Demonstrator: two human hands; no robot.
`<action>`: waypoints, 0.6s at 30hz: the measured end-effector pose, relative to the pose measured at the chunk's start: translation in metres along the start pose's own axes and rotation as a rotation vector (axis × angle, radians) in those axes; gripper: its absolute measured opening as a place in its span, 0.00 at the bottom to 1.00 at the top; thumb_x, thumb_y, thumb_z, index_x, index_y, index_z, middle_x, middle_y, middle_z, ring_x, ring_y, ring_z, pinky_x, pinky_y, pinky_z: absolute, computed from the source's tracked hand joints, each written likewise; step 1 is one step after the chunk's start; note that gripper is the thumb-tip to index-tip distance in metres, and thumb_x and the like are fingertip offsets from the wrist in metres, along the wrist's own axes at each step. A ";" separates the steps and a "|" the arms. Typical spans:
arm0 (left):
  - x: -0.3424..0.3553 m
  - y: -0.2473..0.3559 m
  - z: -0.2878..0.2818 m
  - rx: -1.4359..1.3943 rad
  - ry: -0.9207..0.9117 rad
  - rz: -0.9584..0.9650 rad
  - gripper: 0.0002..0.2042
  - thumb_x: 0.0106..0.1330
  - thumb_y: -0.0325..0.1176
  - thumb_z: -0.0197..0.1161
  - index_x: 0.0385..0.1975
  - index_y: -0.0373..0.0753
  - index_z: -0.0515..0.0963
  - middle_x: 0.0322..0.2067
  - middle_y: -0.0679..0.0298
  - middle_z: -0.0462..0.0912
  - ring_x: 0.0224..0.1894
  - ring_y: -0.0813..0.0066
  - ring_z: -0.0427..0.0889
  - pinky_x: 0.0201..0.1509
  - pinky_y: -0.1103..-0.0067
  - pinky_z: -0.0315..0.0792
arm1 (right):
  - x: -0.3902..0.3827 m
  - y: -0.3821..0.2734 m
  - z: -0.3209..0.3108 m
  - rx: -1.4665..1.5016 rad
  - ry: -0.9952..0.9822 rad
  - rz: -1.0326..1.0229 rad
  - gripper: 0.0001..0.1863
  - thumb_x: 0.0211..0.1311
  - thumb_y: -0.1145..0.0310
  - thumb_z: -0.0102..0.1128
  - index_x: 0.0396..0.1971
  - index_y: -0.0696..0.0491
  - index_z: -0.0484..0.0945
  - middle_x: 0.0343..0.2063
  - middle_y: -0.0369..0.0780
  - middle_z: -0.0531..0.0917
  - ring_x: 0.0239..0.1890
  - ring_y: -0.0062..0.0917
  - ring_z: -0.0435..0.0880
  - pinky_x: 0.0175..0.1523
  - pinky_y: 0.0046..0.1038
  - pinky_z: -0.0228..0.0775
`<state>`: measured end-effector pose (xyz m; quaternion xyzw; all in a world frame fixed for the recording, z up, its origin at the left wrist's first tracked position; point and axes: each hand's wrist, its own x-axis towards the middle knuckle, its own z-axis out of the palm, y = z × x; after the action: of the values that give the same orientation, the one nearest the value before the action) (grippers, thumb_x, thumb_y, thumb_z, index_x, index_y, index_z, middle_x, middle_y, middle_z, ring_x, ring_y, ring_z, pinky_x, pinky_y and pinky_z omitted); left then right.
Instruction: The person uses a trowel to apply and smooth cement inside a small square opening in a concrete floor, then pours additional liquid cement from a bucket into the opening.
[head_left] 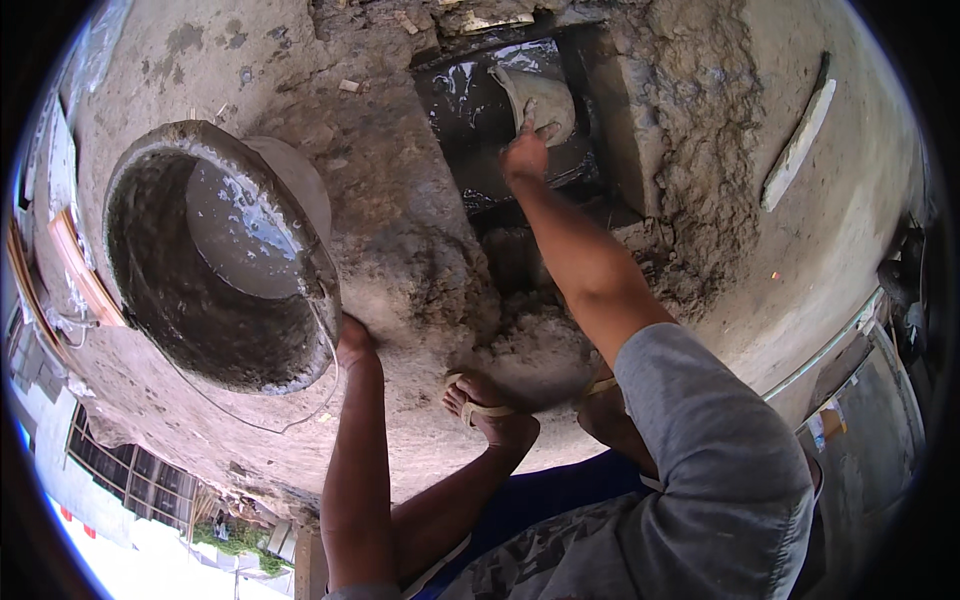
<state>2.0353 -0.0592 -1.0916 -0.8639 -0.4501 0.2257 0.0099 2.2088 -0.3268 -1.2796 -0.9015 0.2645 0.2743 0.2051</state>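
Observation:
My right hand (527, 150) reaches into a square pit of dark grey, wet slurry (465, 135). Its fingers grip a small grey, mud-smeared plastic pail (545, 95), which lies tipped on its side at the slurry, rim toward the left. On the left, a large mud-coated bucket (115, 220) has its mouth turned up toward me, with grey liquid (240, 240) inside. A thin wire handle (250, 428) hangs from its rim. My left hand (352, 342) is against the right side of this bucket, its fingers mostly hidden by the bucket and shadow.
Rough, crumbly mortar (705, 130) edges the pit on the right. A pale strip (800, 145) lies on the floor farther right. My sandalled foot (485, 412) stands in front of the pit, near a heap of wet grey mix (535, 350). Pinkish boards (85, 270) lie at far left.

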 end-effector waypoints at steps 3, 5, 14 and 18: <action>-0.001 0.004 -0.007 0.003 0.019 -0.007 0.26 0.70 0.51 0.39 0.55 0.37 0.70 0.54 0.48 0.72 0.56 0.51 0.69 0.60 0.57 0.59 | -0.002 0.031 -0.007 -0.093 -0.097 -0.137 0.45 0.55 0.71 0.54 0.68 0.26 0.41 0.67 0.60 0.41 0.46 0.51 0.79 0.52 0.40 0.73; -0.003 0.008 -0.011 0.001 0.031 -0.013 0.26 0.70 0.51 0.39 0.56 0.37 0.70 0.55 0.48 0.72 0.56 0.51 0.69 0.60 0.57 0.59 | 0.001 0.047 -0.017 -0.163 -0.145 -0.223 0.44 0.55 0.73 0.51 0.67 0.23 0.42 0.67 0.57 0.41 0.45 0.50 0.79 0.52 0.41 0.73; -0.014 0.048 -0.054 -0.049 -0.022 -0.125 0.27 0.72 0.52 0.37 0.57 0.36 0.69 0.56 0.49 0.71 0.56 0.50 0.69 0.59 0.58 0.59 | -0.025 0.071 -0.050 -0.657 -0.489 -0.735 0.41 0.60 0.78 0.39 0.65 0.18 0.46 0.69 0.51 0.43 0.49 0.44 0.79 0.55 0.40 0.72; -0.016 0.051 -0.056 -0.026 0.149 -0.145 0.27 0.72 0.50 0.37 0.56 0.34 0.70 0.54 0.46 0.72 0.54 0.49 0.70 0.58 0.58 0.60 | -0.026 0.060 -0.049 -0.645 -0.535 -0.752 0.37 0.62 0.77 0.37 0.64 0.19 0.53 0.70 0.46 0.42 0.55 0.42 0.75 0.57 0.38 0.71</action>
<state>2.0894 -0.0913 -1.0463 -0.8435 -0.5124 0.1536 0.0486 2.1742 -0.3892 -1.2397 -0.8497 -0.2337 0.4685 0.0626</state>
